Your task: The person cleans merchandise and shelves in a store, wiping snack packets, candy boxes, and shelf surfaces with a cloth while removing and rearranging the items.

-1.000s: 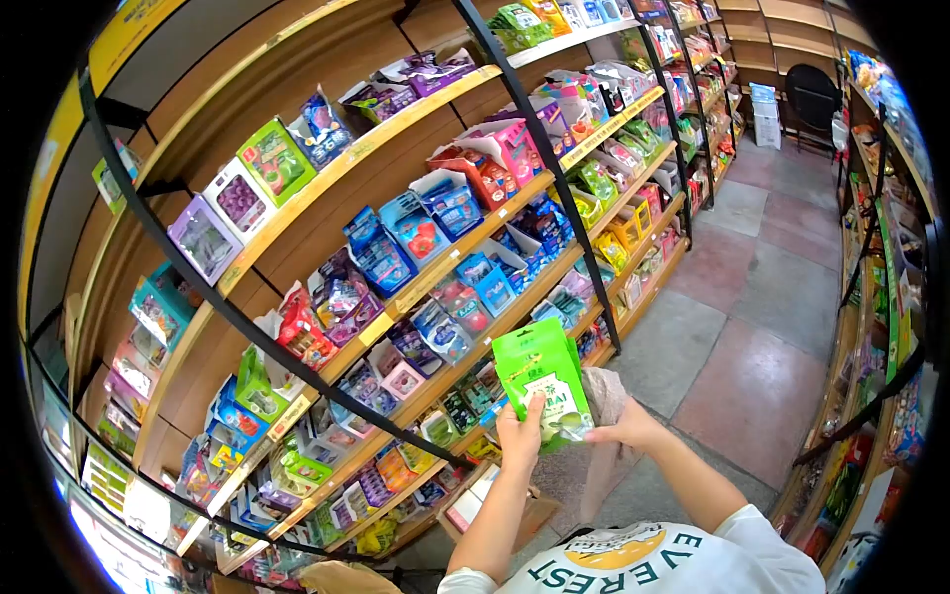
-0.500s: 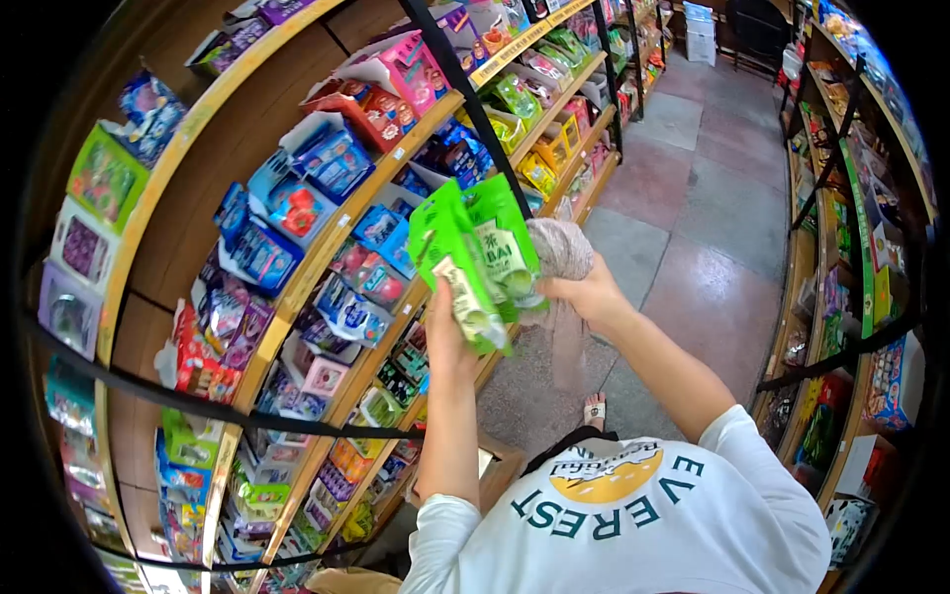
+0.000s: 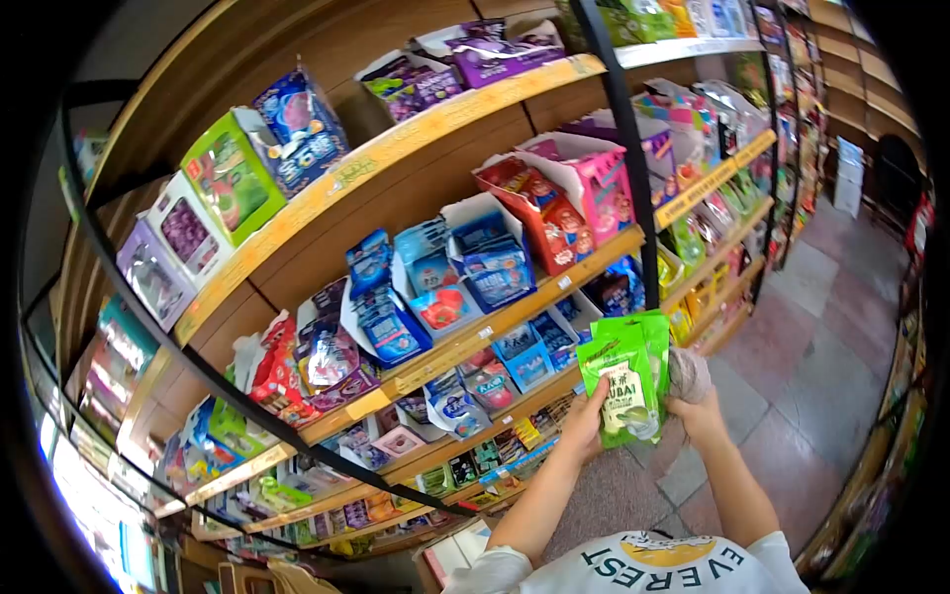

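Two green snack bags (image 3: 623,388) are held upright in front of me, overlapping, the front one with a pale label and dark lettering. My left hand (image 3: 591,421) is closed on their left edge, thumb on the front. My right hand (image 3: 700,416) is closed at their right side around a bunched greyish cloth (image 3: 690,374). Whether its fingers also grip the rear bag is hidden. Behind the bags, blue snack packets (image 3: 522,354) stand in boxes on a lower shelf.
Wooden shelves (image 3: 416,371) packed with boxed snack packets run along my left, with black metal posts (image 3: 625,129) between sections. A tiled floor aisle (image 3: 792,396) leads away on the right, with another shelf (image 3: 881,455) along its far side. A dark chair (image 3: 896,168) stands at the back.
My view has turned left towards the shelves, so my hands now appear lower and farther right. The bags have come closer together, the front one now facing me more squarely.
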`<move>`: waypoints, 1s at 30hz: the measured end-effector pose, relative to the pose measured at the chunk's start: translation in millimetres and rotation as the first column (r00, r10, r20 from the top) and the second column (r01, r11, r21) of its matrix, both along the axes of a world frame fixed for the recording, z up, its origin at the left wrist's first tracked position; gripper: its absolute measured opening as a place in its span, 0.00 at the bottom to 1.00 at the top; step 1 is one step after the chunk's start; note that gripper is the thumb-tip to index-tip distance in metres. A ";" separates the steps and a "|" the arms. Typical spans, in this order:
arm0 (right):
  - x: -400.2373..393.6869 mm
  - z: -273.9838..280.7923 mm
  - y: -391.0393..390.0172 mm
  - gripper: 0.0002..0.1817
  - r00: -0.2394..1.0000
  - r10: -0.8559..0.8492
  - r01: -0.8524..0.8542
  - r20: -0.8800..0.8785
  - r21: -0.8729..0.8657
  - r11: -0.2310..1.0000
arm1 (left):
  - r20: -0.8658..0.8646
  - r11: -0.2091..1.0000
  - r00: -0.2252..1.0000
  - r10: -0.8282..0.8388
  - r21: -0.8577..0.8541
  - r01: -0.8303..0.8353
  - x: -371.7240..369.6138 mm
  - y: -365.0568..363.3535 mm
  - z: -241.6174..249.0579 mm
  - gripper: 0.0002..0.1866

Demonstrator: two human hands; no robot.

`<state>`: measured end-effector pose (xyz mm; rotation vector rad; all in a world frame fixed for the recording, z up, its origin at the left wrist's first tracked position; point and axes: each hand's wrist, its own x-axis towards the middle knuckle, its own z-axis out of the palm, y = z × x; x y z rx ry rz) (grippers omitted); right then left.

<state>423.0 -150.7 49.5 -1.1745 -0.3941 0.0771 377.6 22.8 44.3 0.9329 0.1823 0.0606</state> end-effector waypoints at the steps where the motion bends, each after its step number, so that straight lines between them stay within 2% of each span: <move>1: 9.2 -7.0 1.9 0.30 1.000 -0.017 0.019 0.022 -0.069 0.997 | 0.014 1.000 1.000 0.026 -0.017 -0.026 3.8 2.9 -7.2 0.19; 3: 23.4 -6.2 5.3 0.29 0.999 -0.006 0.013 0.051 -0.137 0.990 | -0.007 0.992 0.992 0.125 0.022 -0.125 3.7 2.2 -5.8 0.19; 5: 31.6 8.1 4.3 0.26 0.981 -0.160 0.171 0.114 -0.090 0.981 | -0.022 0.971 0.972 0.235 0.052 -0.234 2.2 2.7 -10.8 0.19; 7: 41.6 21.0 -5.8 0.23 0.985 -0.069 0.077 0.161 -0.046 0.996 | 0.073 0.853 0.943 0.326 0.408 -0.326 -1.7 6.6 -24.7 0.19; 8: 45.1 27.6 -11.9 0.23 0.963 0.086 -0.067 0.256 -0.084 0.994 | 0.072 0.859 0.952 0.297 0.416 -0.299 -8.7 -1.9 -13.4 0.19; 9: 49.6 35.7 -17.3 0.23 0.908 0.237 -0.203 0.346 -0.132 0.970 | -0.052 0.851 0.953 0.300 0.466 -0.242 -13.5 -14.5 -0.9 0.19; 11: 49.1 60.3 -17.5 0.23 0.671 0.354 -0.174 0.652 -0.326 0.929 | 0.219 0.544 0.926 0.308 0.758 -0.360 -10.1 -44.6 -0.9 0.16; 12: 50.6 66.3 -15.0 0.23 0.556 0.340 -0.066 0.758 -0.368 0.928 | 0.378 0.229 0.877 0.296 0.864 -0.449 -6.9 -58.8 3.4 0.15; 13: 53.1 64.2 -14.0 0.23 0.435 0.338 0.048 0.835 -0.396 0.917 | 0.498 -0.098 0.836 0.228 0.866 -0.490 -6.8 -71.8 10.6 0.14; 14: 59.3 52.3 -14.3 0.23 0.444 0.366 0.037 0.818 -0.425 0.904 | 0.114 -0.049 0.972 0.205 0.993 -0.106 -13.4 -78.7 21.3 0.13; 15: 69.8 36.2 -12.9 0.22 0.536 0.374 -0.009 0.757 -0.438 0.899 | 0.193 0.091 0.935 0.299 0.969 -0.229 -12.2 -89.1 14.3 0.14; 16: 82.1 22.1 -13.1 0.22 0.621 0.374 -0.052 0.689 -0.440 0.896 | 0.214 0.092 0.918 0.333 0.962 -0.257 -13.4 -101.3 15.7 0.14; 17: 92.9 10.0 -14.2 0.22 0.626 0.386 -0.058 0.677 -0.454 0.889 | 0.234 0.085 0.901 0.366 0.955 -0.283 -16.3 -109.0 19.0 0.15; 19: 106.2 -12.4 -21.7 0.21 0.791 0.338 -0.130 0.510 -0.400 0.907 | 0.129 0.171 0.877 0.462 0.958 -0.231 -24.4 -119.4 18.9 0.15; 20: 112.5 -17.2 -24.9 0.21 0.901 0.390 -0.313 0.189 -0.338 0.887 | 0.177 0.191 0.857 0.484 0.934 -0.301 -27.3 -121.6 17.0 0.15; 21: 120.3 -23.5 -27.4 0.21 0.890 0.429 -0.454 -0.154 -0.214 0.865 | 0.195 0.256 0.830 0.522 0.893 -0.370 -30.1 -122.1 13.1 0.16; 23: 136.8 -44.6 -33.3 0.26 0.713 0.546 -0.538 -0.440 0.157 0.828 | 0.090 0.489 0.801 0.592 0.750 -0.446 -35.8 -124.7 18.7 0.16; 24: 134.0 -47.0 -37.1 0.27 0.577 0.650 -0.582 -0.495 0.309 0.752 | 0.186 0.498 0.770 0.610 0.666 -0.555 -32.7 -124.3 15.3 0.17; 25: 130.6 -48.2 -39.9 0.28 0.430 0.742 -0.593 -0.514 0.459 0.662 | 0.184 0.502 0.774 0.606 0.666 -0.552 -29.1 -123.4 11.3 0.17; 26: 121.5 -56.2 -43.4 0.29 0.391 0.789 -0.655 -0.474 0.459 0.600 | 0.174 0.471 0.757 0.630 0.689 -0.551 -25.3 -122.0 6.3 0.16; 27: 110.4 -61.9 -39.9 0.35 0.520 0.755 -0.728 -0.400 0.255 0.636 | 0.161 0.441 0.738 0.655 0.711 -0.547 -22.1 -120.9 -0.7 0.16; 28: 100.4 -65.1 -42.8 0.36 0.519 0.786 -0.785 -0.336 0.176 0.594 | 0.168 0.375 0.711 0.683 0.754 -0.539 -17.4 -118.7 -12.2 0.15; 29: 82.8 -40.8 -45.5 0.37 0.507 0.820 -0.833 -0.267 0.092 0.545 | 0.169 0.374 0.709 0.684 0.754 -0.540 -18.2 -120.7 -13.4 0.15; 30: 81.0 -38.5 -46.0 0.37 0.506 0.822 -0.835 -0.260 0.092 0.543 | 0.168 0.397 0.683 0.711 0.705 -0.587 -19.3 -119.9 -11.9 0.15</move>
